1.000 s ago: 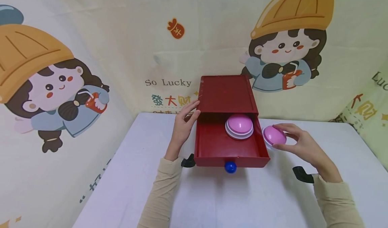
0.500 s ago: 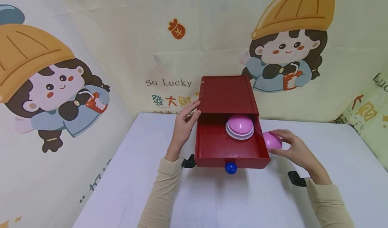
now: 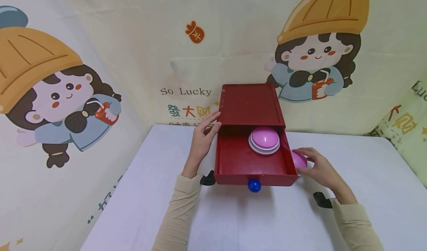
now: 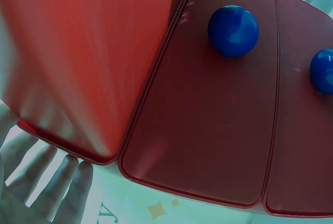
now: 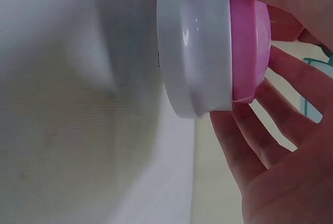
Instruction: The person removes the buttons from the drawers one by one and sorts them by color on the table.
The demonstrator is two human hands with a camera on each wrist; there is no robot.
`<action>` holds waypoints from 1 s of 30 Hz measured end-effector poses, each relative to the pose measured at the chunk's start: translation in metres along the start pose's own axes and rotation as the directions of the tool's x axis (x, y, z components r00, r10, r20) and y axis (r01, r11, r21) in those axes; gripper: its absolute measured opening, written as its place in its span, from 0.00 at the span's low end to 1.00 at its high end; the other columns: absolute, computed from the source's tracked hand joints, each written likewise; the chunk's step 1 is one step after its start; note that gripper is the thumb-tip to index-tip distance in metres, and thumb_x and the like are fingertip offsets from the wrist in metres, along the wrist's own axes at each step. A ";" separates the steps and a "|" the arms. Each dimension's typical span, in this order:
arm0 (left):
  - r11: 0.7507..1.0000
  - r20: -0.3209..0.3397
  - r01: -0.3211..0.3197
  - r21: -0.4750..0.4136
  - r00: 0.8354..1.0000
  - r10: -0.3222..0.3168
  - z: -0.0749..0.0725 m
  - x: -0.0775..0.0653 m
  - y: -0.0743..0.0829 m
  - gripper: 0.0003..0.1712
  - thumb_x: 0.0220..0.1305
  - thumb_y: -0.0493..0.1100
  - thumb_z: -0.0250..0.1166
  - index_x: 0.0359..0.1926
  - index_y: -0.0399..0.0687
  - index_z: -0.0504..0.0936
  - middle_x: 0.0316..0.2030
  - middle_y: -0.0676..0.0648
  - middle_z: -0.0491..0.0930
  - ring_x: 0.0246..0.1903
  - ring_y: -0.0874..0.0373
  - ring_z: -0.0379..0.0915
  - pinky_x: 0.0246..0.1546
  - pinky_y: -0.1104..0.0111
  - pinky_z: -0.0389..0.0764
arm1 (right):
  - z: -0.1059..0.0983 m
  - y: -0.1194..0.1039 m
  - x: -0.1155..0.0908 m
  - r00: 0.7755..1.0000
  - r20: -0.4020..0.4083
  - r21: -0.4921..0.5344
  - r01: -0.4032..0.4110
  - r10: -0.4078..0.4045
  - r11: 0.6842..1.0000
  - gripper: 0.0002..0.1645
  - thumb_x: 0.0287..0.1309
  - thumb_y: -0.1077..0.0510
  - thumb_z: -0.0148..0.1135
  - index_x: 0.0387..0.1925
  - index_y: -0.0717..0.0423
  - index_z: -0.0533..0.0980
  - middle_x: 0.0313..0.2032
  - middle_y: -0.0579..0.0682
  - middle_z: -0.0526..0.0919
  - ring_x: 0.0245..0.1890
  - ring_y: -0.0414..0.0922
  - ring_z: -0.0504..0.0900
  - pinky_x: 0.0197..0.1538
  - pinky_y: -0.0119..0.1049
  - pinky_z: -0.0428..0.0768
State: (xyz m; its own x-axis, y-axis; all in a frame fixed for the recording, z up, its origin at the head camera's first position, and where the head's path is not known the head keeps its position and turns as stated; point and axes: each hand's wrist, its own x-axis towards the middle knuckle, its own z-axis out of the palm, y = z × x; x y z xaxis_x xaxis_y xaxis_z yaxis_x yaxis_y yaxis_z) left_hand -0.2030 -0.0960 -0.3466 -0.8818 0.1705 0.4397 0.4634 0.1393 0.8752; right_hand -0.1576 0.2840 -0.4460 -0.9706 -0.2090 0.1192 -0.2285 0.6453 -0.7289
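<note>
A dark red drawer cabinet (image 3: 251, 104) stands on the table with its top drawer (image 3: 243, 165) pulled out, a blue ball knob (image 3: 254, 186) on the front. Inside that drawer, towards its right rear, sits a pink-domed push button (image 3: 265, 136) on a white base. My left hand (image 3: 201, 141) lays extended fingers against the cabinet's left side. To the drawer's right, my right hand (image 3: 321, 170) grips a second pink push button (image 5: 244, 47), partly hidden by the drawer wall in the head view. Its white base (image 5: 200, 52) faces the tabletop, apparently a little off it.
Below the open drawer, the left wrist view shows drawer fronts (image 4: 203, 109) that are pushed in, with blue knobs (image 4: 233, 30). A white cloth covers the table (image 3: 233, 221). Printed cartoon fabric (image 3: 140, 58) hangs behind and at the sides.
My right hand has brought the held button leftward and nearer to me, partly behind the drawer's right wall. The left hand, cabinet and button in the drawer stay in place.
</note>
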 end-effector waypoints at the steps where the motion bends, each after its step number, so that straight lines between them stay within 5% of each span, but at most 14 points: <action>1: 1.000 0.000 -0.001 0.001 1.000 0.001 0.000 0.000 0.000 0.25 0.72 0.39 0.58 0.67 0.37 0.72 0.69 0.40 0.68 0.67 0.50 0.65 0.61 0.54 0.76 | 0.001 0.001 0.000 1.000 -0.003 -0.003 0.004 -0.004 1.000 0.39 0.50 0.61 0.76 0.63 0.64 0.71 0.60 0.64 0.71 0.59 0.64 0.70 0.52 0.60 0.81; 30: 1.000 -0.013 -0.011 0.015 1.000 0.011 0.001 0.000 0.003 0.24 0.72 0.37 0.58 0.67 0.36 0.72 0.69 0.39 0.68 0.67 0.50 0.66 0.60 0.54 0.77 | 0.014 0.011 0.002 1.000 -0.017 -0.001 0.007 -0.007 1.000 0.38 0.51 0.62 0.75 0.63 0.66 0.71 0.59 0.65 0.72 0.58 0.63 0.71 0.54 0.63 0.78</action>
State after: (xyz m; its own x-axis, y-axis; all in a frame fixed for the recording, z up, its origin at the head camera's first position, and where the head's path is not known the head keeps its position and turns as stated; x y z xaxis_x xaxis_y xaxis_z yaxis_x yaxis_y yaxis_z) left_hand -0.2016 -0.0948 -0.3445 -0.8777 0.1592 0.4519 0.4741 0.1520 0.8673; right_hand -0.1609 0.2802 -0.4637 -0.9701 -0.2013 0.1357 -0.2355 0.6443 -0.7276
